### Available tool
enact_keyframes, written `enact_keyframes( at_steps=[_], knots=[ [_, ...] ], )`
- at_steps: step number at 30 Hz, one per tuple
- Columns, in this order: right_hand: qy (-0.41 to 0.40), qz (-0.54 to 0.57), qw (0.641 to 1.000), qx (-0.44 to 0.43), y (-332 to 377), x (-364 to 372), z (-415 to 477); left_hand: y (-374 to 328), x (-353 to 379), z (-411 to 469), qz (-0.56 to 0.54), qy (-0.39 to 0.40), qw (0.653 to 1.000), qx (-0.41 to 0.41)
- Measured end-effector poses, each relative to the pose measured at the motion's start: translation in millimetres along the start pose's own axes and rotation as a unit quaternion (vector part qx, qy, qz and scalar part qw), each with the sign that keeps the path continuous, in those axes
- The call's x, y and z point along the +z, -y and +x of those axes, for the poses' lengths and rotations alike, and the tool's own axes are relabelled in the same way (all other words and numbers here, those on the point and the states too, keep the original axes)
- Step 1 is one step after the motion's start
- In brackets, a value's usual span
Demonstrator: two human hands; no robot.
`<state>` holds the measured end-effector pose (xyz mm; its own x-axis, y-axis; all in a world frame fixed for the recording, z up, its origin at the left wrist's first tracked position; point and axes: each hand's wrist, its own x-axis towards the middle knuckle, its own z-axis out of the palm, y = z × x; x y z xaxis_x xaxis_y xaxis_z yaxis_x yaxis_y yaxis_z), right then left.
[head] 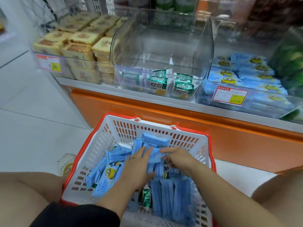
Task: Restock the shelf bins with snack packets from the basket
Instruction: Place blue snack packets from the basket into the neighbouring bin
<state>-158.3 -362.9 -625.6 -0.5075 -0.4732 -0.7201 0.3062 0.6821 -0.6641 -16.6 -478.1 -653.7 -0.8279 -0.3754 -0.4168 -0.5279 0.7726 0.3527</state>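
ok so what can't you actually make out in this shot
All in the head view:
Price tag on the right bin: print too blurred to read.
Basket floor: covered by blue packets, left hand and right hand.
Right hand's grip: fingertips buried among packets.
Top-shelf goods: blurred, cut by the top edge.
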Motion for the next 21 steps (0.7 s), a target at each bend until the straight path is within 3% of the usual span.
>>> enact_keyframes(
  at_steps=[3,6,9,11,13,16,18,21],
  knots=[
    [0.012,0.015,0.999,-0.042,26.6,-13.8,-28.9,-17.8,-28.5,-2.3,-0.105,-0.107,0.986,0.072],
    [0.019,0.019,0.995,-0.097,55.7,-32.0,-59.4,-31.6,-61.1,-6.6,-0.170,-0.170,0.968,0.074],
    [-0.043,-0.073,0.968,-0.237,80.3,-53.4,-84.5,-46.1,-92.6,-13.4,-0.263,-0.191,0.944,0.047],
    [-0.110,-0.237,0.907,-0.331,92.9,-65.1,-102.4,-57.6,-111.2,-20.7,-0.350,-0.196,0.915,0.043],
    [-0.161,-0.376,0.819,-0.403,98.8,-70.0,-119.6,-70.2,-127.8,-28.5,-0.411,-0.198,0.888,0.057],
    [-0.216,-0.501,0.699,-0.462,103.7,-73.6,-138.4,-91.8,-150.4,-35.4,-0.462,-0.185,0.863,0.083],
    [-0.260,-0.503,0.663,-0.490,109.4,-81.7,-142.7,-108.3,-165.1,-36.4,-0.486,-0.179,0.851,0.091],
    [-0.313,-0.472,0.642,-0.517,124.5,-99.1,-145.7,-132.3,-188.2,-34.1,-0.501,-0.177,0.840,0.108]
  ],
)
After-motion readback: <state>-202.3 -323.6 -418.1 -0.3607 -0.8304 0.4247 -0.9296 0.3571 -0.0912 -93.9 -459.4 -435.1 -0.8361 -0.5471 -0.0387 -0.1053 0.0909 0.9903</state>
